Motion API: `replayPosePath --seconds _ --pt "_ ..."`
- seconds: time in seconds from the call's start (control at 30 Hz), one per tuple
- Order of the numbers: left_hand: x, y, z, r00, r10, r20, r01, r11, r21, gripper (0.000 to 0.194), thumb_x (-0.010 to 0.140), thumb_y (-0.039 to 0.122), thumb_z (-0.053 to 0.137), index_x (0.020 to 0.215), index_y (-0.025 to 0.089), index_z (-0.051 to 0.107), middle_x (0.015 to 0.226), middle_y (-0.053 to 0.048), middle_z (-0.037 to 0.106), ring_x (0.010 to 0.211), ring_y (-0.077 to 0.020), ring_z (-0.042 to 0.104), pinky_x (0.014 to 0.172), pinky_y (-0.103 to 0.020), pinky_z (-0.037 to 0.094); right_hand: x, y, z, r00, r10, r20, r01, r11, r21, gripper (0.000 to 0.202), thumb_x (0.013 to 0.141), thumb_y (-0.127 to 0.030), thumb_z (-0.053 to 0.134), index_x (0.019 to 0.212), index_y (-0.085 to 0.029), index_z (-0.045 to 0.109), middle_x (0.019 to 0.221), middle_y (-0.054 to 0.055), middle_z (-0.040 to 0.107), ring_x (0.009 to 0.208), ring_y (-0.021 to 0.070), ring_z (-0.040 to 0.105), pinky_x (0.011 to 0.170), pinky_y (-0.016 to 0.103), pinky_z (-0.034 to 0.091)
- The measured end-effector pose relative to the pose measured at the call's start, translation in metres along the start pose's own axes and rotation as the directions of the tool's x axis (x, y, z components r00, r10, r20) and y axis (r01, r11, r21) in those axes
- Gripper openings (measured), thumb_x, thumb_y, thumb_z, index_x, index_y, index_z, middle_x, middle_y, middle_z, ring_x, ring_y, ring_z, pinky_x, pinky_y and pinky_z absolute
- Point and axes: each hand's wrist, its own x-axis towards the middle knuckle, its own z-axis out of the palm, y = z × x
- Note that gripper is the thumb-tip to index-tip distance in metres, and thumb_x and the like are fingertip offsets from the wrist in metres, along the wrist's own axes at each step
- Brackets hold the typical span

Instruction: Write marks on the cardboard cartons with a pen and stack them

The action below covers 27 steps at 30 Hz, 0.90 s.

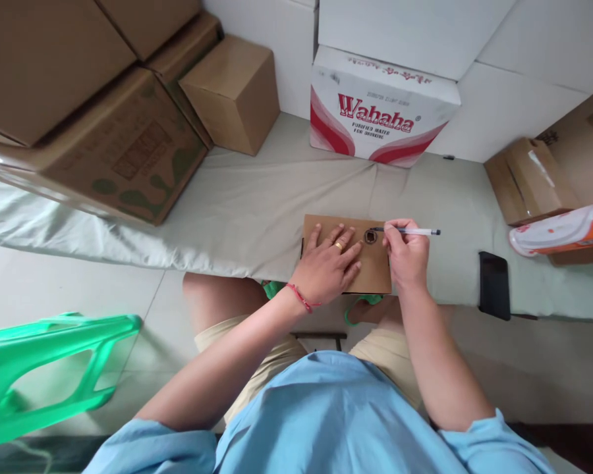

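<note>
The pen is gripped between the curled fingers of the right hand, its tip at a small dark ring-shaped mark on the cardboard. The left hand lies palm-down, fingers spread — pressing the cardboard near the cloth's edge — with a phone to the right.

On the white-and-red carton I can read "Wahaha" with a registered mark, and beneath it "PURIFIED WATER FOR DRINKING"; the small print above the brand is too blurred for me.
</note>
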Motion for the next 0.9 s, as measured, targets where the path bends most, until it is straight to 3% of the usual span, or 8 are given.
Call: replayPosePath --seconds 0.13,0.33,0.63,0.77,0.9 --pt "0.002 -0.003 -0.004 1.0 -0.022 -0.004 0.022 0.997 -0.074 0.044 0.113 0.031 0.044 0.147 0.014 0.066 0.166 -0.019 0.056 0.161 -0.036 0.046 0.136 -0.071 0.02 0.003 0.014 0.005 0.999 -0.05 -0.019 0.048 0.995 -0.086 0.011 0.087 -0.029 0.066 0.079 -0.022 0.067 0.057 -0.005 0.055 0.054 0.0107 0.046 0.054 0.025 0.032" --pt "0.002 -0.002 -0.006 0.998 -0.054 0.008 0.055 0.996 -0.072 0.041 0.111 0.03 0.05 0.145 0.015 0.066 0.167 -0.016 0.056 0.161 -0.0341 0.047 0.138 -0.069 0.02 0.001 0.023 0.008 0.991 -0.113 -0.073 0.1 0.981 -0.166 0.015 0.09 -0.033 0.06 0.079 -0.023 0.064 0.063 -0.004 0.057 0.059 0.0131 0.051 0.057 0.025 0.036" --pt "0.001 -0.003 -0.004 0.999 -0.04 -0.009 0.039 0.998 -0.054 0.041 0.111 0.031 0.051 0.146 0.015 0.066 0.166 -0.015 0.057 0.161 -0.0336 0.048 0.138 -0.069 0.022 0.0 0.024 0.007 0.98 -0.197 0.004 0.191 0.947 -0.259 0.016 0.09 -0.031 0.056 0.081 -0.023 0.066 0.061 -0.005 0.057 0.057 0.0128 0.051 0.058 0.025 0.039" --pt "0.001 -0.003 -0.003 0.999 -0.034 -0.021 0.033 0.998 -0.047 0.041 0.111 0.031 0.051 0.145 0.014 0.066 0.166 -0.015 0.058 0.16 -0.0339 0.049 0.137 -0.068 0.024 0.0 0.023 0.007 0.981 -0.195 0.0 0.187 0.942 -0.278 0.016 0.091 -0.031 0.058 0.081 -0.023 0.067 0.061 -0.005 0.058 0.058 0.0131 0.053 0.059 0.025 0.04" --pt "0.0 -0.003 -0.004 0.999 -0.034 -0.033 0.032 0.998 -0.048 0.039 0.11 0.031 0.051 0.143 0.017 0.068 0.165 -0.015 0.059 0.159 -0.0333 0.049 0.137 -0.067 0.025 0.0 0.021 0.008 0.982 -0.171 -0.084 0.147 0.961 -0.235 0.016 0.092 -0.032 0.058 0.082 -0.023 0.067 0.058 -0.006 0.056 0.055 0.0129 0.052 0.059 0.026 0.041"
